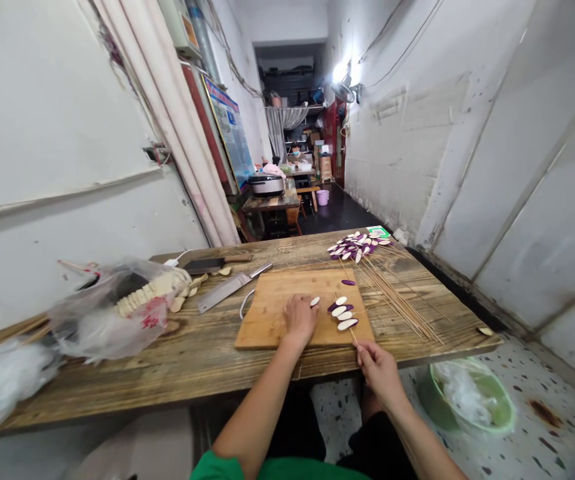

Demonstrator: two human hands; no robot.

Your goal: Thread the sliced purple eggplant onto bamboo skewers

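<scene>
My left hand (300, 319) rests on the wooden cutting board (272, 313), fingers curled, its fingertips at a loose eggplant slice (314, 301). My right hand (374, 363) sits at the table's front edge and pinches the near end of a bamboo skewer (353, 335). Several white, purple-skinned eggplant slices (343, 313) are threaded on that skewer, lying on the board. One purple piece (348, 282) lies further back on the board.
A cleaver (230, 288) lies left of the board. Loose skewers (397, 300) fan out on the right, with a pile of skewered eggplant (357, 245) behind. Plastic bags (112, 310) sit at the left. A green bin (467, 397) stands on the floor.
</scene>
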